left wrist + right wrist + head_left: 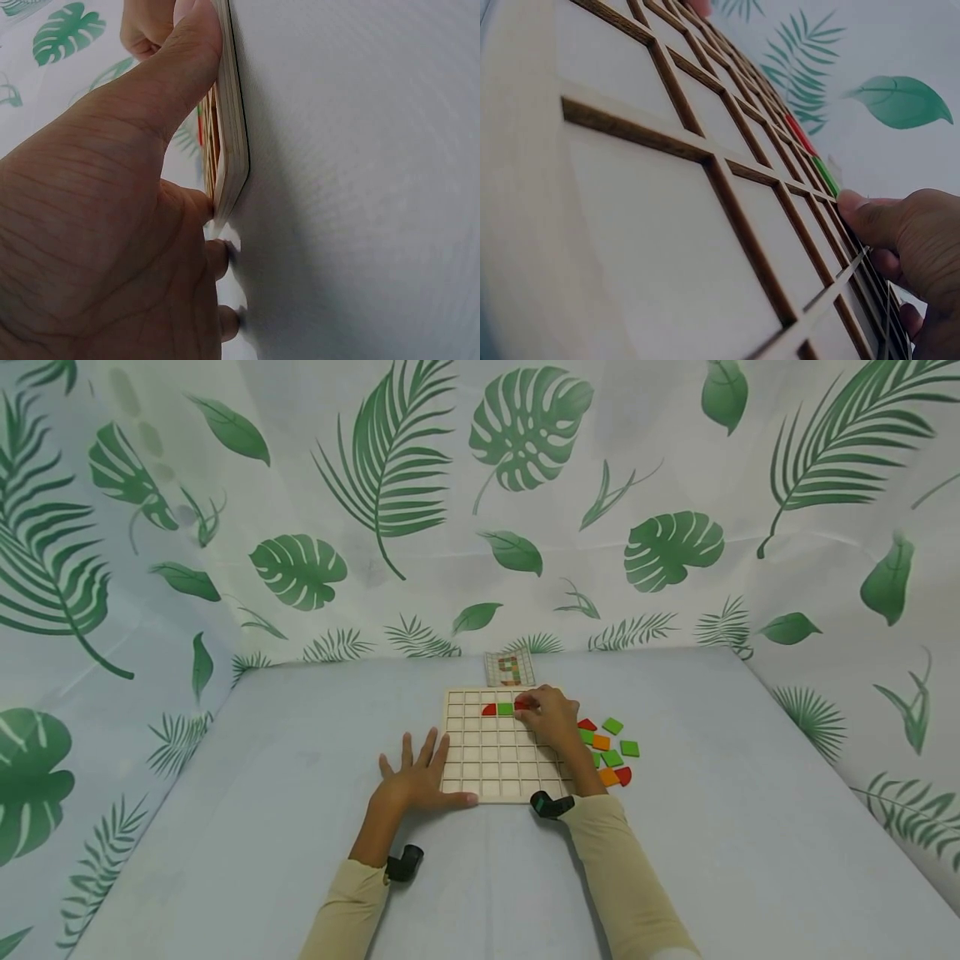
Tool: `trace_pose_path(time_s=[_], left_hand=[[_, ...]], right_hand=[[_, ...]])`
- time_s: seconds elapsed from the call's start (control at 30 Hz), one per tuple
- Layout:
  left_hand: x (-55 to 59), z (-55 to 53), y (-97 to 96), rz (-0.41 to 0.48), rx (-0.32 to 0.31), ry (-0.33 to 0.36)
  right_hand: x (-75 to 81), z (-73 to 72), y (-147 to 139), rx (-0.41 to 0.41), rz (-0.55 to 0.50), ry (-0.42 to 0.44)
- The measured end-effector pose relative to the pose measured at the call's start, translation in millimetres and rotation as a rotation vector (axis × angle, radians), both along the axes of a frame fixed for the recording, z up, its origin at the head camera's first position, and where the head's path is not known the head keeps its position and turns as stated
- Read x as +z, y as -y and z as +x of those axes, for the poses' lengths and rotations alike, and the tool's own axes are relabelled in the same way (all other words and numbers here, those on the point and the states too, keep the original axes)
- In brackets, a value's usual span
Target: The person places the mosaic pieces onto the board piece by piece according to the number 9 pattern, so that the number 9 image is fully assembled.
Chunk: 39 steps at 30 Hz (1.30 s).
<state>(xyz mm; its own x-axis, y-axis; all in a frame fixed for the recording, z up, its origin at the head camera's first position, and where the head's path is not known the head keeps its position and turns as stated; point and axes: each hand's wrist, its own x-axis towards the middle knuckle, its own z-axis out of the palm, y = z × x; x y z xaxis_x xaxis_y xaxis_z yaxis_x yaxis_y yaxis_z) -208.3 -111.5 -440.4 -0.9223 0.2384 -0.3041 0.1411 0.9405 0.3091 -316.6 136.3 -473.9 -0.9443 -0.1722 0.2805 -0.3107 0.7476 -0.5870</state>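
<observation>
One red piece (522, 705) is being pinched by the right hand (551, 718) at the wooden grid board (491, 790), just beside a green square (506, 709) | board's near-left corner is being touched by the spread left hand (412, 785) | piece is probably best being squared to its cell before pressing

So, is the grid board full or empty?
Mostly empty: the head view shows a red piece and green square on the grid board, most visible cells bare.
</observation>
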Motion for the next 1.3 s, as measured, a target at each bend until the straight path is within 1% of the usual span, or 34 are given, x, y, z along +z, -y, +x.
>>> trace_pose_path(time_s=[0.23,0.5,0.7,0.87,1.03,1.3], left_hand=[[-1.6,0.1,-0.8,-0.011,0.002,0.001],[0.0,1.4,-1.0,-0.005,0.001,0.004],[0.2,1.4,-1.0,0.003,-0.001,0.009],[-0.1,0.6,-0.6,0.006,-0.009,0.013],[0.5,0.0,-0.9,0.009,-0.002,0.003],[1.4,0.9,-0.4,0.003,0.005,0.001]], right_hand=[[-1.5,-0.2,0.0,0.000,0.007,-0.005],[-2.1,-0.1,-1.6,-0.001,-0.001,0.028],[-1.1,0.0,-2.9,0.013,-0.016,0.028],[0.8,1.0,-4.3,0.017,-0.016,0.044],[1.5,-0.1,-4.7,0.023,-0.005,0.037],[2.5,-0.8,-4.8,0.045,-0.031,0.055]])
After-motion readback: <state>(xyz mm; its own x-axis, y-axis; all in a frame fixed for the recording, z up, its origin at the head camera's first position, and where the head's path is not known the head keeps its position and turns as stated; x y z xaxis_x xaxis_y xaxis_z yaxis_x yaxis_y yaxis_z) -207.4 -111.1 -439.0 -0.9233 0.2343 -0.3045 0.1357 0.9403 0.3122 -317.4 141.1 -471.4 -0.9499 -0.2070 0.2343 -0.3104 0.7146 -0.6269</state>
